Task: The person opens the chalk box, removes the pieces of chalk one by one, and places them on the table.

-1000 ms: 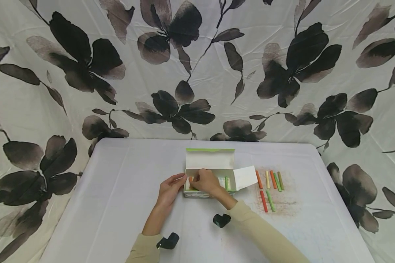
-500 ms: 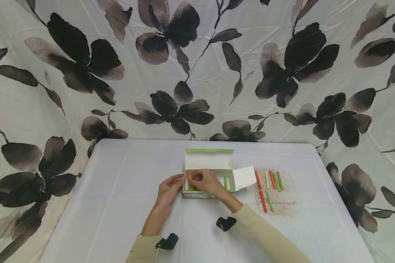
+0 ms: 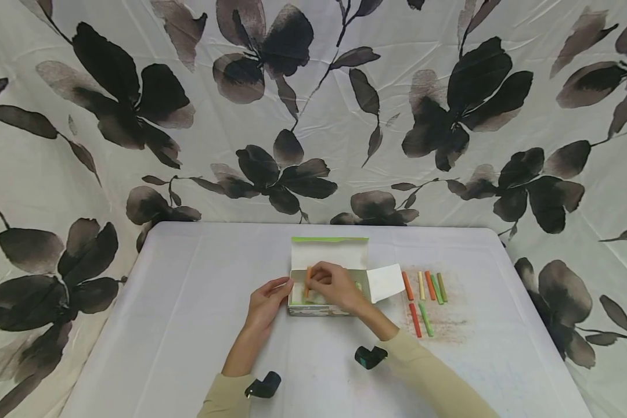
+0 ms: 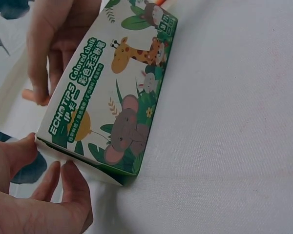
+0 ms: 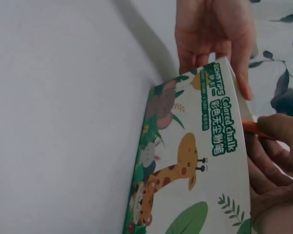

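An open chalk box (image 3: 328,302) with animal print lies mid-table, its lid (image 3: 330,253) folded back. My left hand (image 3: 281,288) holds the box's left end, thumb on the rim and fingers against the end wall (image 4: 63,178). My right hand (image 3: 316,283) hovers over the box's left part and pinches an orange chalk stick (image 3: 308,281), which is raised and tilted above the opening. The right wrist view shows that stick (image 5: 254,127) at the rim beside my fingers (image 5: 278,146). A greenish stick (image 3: 358,286) peeks out inside the box; my hand hides the rest.
Several loose chalk sticks, orange, yellow and green (image 3: 424,286), lie in a row right of the box, with two more (image 3: 420,319) nearer me, on a dusty smear. The box's white side flap (image 3: 385,283) sticks out right. A floral cloth hangs behind the white table (image 3: 188,325).
My right hand has lifted the orange chalk from low in the box's left end and drifted slightly right. My left hand stays on the box's end.
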Motion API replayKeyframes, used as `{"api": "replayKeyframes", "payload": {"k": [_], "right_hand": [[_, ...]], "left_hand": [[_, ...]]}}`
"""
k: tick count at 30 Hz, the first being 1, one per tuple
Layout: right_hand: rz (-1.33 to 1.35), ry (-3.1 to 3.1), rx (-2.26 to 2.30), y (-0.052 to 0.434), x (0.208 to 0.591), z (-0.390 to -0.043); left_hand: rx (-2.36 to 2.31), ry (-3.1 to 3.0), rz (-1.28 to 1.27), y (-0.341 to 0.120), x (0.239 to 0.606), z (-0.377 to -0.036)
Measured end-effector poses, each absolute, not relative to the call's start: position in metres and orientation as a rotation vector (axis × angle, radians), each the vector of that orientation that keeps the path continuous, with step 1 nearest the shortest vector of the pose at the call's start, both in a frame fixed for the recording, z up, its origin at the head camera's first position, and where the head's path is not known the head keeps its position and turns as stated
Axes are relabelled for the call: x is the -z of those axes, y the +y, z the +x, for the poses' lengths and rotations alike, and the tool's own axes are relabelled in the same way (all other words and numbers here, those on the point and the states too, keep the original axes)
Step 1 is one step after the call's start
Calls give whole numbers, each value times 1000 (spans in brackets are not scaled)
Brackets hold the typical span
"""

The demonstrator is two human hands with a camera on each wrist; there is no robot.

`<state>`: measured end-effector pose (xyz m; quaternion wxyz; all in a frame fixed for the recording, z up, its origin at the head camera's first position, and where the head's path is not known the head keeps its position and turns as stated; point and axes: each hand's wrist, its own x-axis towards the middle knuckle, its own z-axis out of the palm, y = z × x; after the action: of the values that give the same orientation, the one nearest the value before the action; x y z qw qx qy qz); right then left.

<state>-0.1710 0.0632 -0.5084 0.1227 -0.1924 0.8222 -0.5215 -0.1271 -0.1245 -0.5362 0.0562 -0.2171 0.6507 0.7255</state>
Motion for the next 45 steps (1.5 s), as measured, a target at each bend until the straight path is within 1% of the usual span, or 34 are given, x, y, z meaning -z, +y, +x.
{"api": "replayKeyframes", "payload": {"k": [8, 17, 24, 33, 45], "right_hand": [[-531, 2276, 1749, 78, 498, -175], [-461, 2106, 1856, 105, 485, -174], [-394, 2057, 1913, 128, 482, -175], [-232, 2095, 1920, 159, 473, -172], [-227, 2166, 1945, 200, 466, -165]], "left_hand": [[-2209, 1972, -677, -124, 535, -126], [-2169, 2004, -687, -126, 535, -126], [-2147, 2016, -693, -125, 535, -126], [-2157, 2011, -693, -124, 538, -129], [-2169, 1988, -689, -125, 539, -128]]}}
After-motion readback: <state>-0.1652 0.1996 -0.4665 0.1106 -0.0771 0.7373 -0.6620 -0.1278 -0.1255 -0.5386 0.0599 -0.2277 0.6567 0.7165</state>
